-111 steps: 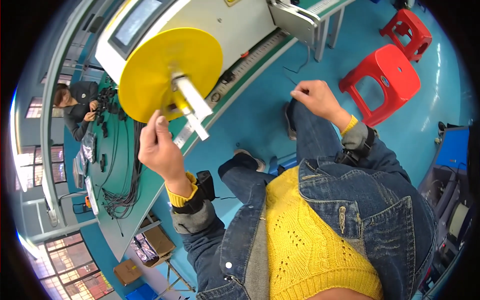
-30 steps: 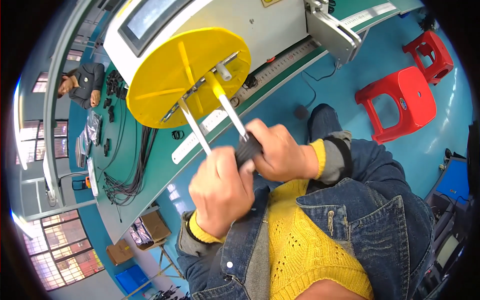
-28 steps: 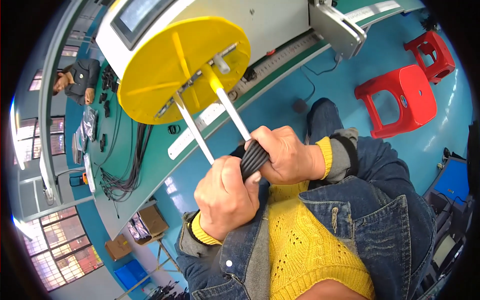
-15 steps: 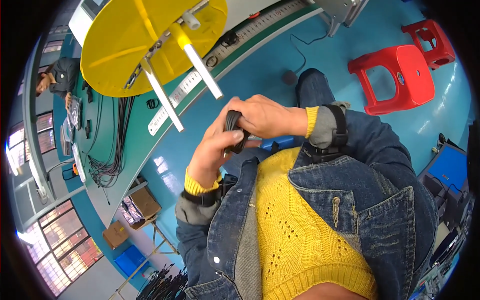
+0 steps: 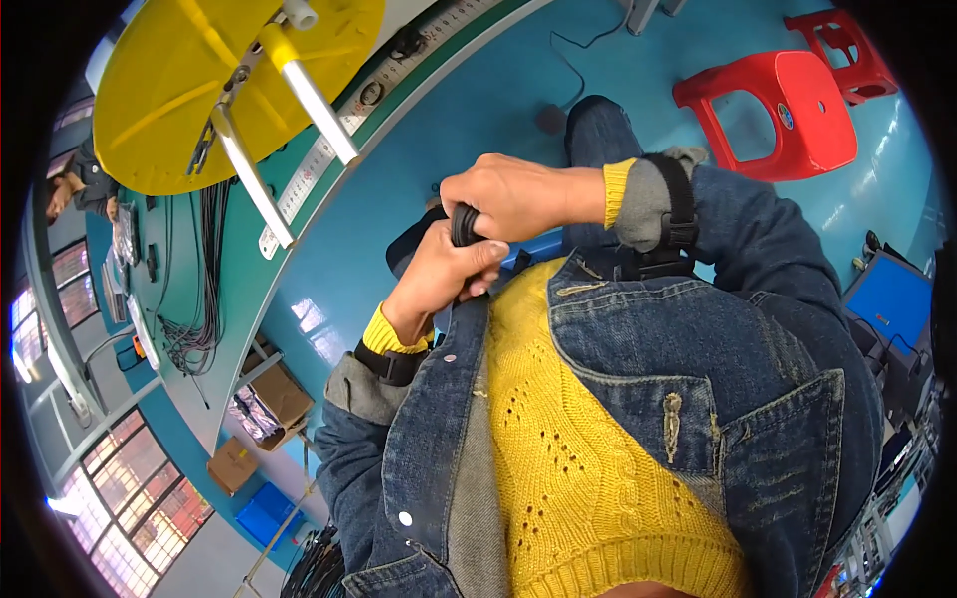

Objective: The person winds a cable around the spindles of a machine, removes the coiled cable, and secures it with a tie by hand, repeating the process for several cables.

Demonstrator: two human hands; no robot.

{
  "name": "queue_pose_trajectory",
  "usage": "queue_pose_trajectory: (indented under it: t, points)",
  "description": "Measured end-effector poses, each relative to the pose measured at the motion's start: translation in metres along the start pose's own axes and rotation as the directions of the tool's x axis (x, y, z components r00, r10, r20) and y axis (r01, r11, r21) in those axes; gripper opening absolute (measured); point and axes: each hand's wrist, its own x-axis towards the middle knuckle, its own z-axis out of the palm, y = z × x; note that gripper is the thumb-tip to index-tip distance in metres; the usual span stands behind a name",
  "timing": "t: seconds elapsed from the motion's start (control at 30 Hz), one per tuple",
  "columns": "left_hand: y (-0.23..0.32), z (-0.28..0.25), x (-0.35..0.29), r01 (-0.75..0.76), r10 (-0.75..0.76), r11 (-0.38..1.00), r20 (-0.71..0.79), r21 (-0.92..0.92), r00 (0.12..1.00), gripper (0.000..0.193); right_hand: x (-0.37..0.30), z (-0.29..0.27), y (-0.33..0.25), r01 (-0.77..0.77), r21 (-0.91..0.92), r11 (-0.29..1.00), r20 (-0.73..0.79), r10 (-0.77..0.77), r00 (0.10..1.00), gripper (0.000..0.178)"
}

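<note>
A coiled black cable (image 5: 464,225) is pinched between my two hands in front of my chest, mostly covered by the fingers. My left hand (image 5: 437,275) grips its lower end, thumb pointing right. Closed round the upper end is my right hand (image 5: 518,199), its knuckles facing up. To the upper left, a yellow disc (image 5: 179,110) with two metal rods (image 5: 317,112) stands by the bench edge, apart from my hands. A steel ruler (image 5: 304,184) lies along that edge beneath the rods.
Several long black cables (image 5: 207,279) lie on the green bench (image 5: 254,254). A co-worker (image 5: 90,184) is at its far left. Red stools (image 5: 797,115) stand at the right. Below the bench are cardboard boxes (image 5: 234,465) and a blue bin (image 5: 269,511).
My hands have drawn closer together round the cable coil, covering more of it. The view has shifted, so the disc and bench appear farther left.
</note>
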Motion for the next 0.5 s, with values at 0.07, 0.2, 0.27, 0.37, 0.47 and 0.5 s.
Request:
queue_pose_trajectory:
  t: [0.07, 0.2, 0.27, 0.37, 0.47, 0.5]
  points:
    - [-0.001, -0.006, 0.001, 0.055, -0.051, 0.995, 0.045, -0.081, 0.998, 0.025, -0.003, 0.012, 0.007, -0.034, 0.161, 0.986, -0.086, 0.049, 0.995, 0.015]
    - [0.001, -0.011, 0.005, 0.209, -0.165, 0.935, 0.171, -0.286, 0.971, 0.026, -0.002, 0.02, 0.014, -0.162, 0.29, 0.943, -0.034, 0.18, 0.983, 0.015]
    - [0.005, -0.011, 0.007, 0.282, -0.206, 0.875, 0.224, -0.394, 0.953, 0.025, 0.0, 0.017, 0.014, -0.276, 0.269, 0.923, 0.137, 0.247, 0.959, 0.016]
    - [0.001, -0.01, 0.008, 0.328, -0.242, 0.846, 0.247, -0.42, 0.938, 0.022, -0.001, 0.023, 0.02, -0.283, 0.249, 0.926, 0.166, 0.247, 0.955, 0.015]
    - [-0.012, -0.011, 0.008, 0.344, -0.258, 0.829, 0.244, -0.44, 0.935, 0.019, -0.003, 0.036, 0.03, -0.177, 0.227, 0.958, 0.048, 0.17, 0.984, 0.014]
    - [-0.016, -0.012, 0.007, 0.337, -0.26, 0.823, 0.224, -0.458, 0.939, 0.016, -0.002, 0.037, 0.029, -0.136, 0.204, 0.969, 0.033, 0.132, 0.991, 0.016]
